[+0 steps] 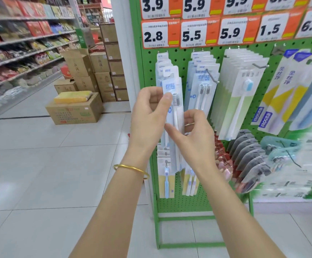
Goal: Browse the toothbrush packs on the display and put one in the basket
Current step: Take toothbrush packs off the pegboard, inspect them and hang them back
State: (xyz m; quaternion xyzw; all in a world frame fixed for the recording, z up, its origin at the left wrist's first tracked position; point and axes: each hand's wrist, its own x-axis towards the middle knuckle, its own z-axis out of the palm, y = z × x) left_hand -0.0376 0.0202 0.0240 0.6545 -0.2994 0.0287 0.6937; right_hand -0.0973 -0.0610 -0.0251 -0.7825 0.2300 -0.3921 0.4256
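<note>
A green pegboard display (pixel 146 75) carries several rows of hanging toothbrush packs. I hold one white-and-blue toothbrush pack (pixel 173 101) upright in front of the leftmost hook. My left hand (pixel 149 116), with a gold bangle on its wrist, pinches the pack's upper left edge between thumb and fingers. My right hand (pixel 194 135) grips the pack's lower right side, thumb across the front. Behind it more packs of the same kind (pixel 163 66) hang on the hook. No basket is in view.
Twin-brush packs (pixel 202 84), a pale green pack row (pixel 239 94) and yellow-blue packs (pixel 278 97) hang to the right. Orange price tags (pixel 160 34) top the board. Stacked cardboard boxes (pixel 75 108) stand on the tiled floor at left, beside stocked shelves (pixel 21 49).
</note>
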